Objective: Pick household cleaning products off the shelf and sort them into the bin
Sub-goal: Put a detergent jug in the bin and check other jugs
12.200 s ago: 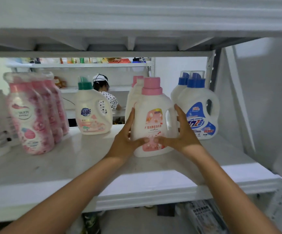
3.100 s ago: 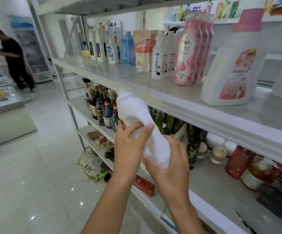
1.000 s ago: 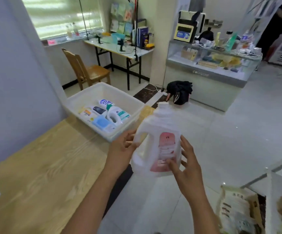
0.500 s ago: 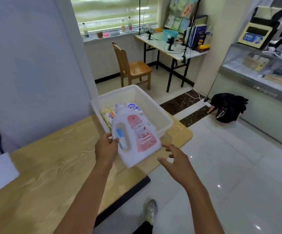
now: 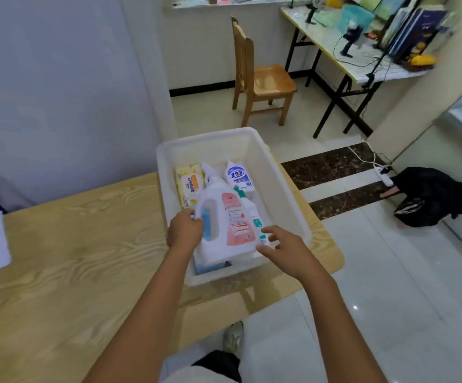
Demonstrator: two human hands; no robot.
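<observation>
hands: left hand [image 5: 184, 229] and right hand [image 5: 285, 248], bare
forearms: left forearm [image 5: 146, 305] and right forearm [image 5: 332, 313], bare along all that shows
trousers [image 5: 216, 363]: dark, black-looking
sneaker [image 5: 234, 338]: pale grey-white, laced
top [image 5: 193, 376]: pale fabric, only its hem showing

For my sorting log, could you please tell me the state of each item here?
Detergent jug: tilted inside the bin, held.
Left hand: grips jug handle.
Right hand: open, beside jug.
Bin: on table, partly filled.
Blue-label bottle: lying in bin.

Single head camera, wide-angle: it's looking forward and down, close over the bin [image 5: 271, 175] at the corner of the table [image 5: 86, 244], with chair [image 5: 268, 81], desk [image 5: 326, 37] and floor [image 5: 390, 299] stretching away beyond.
</observation>
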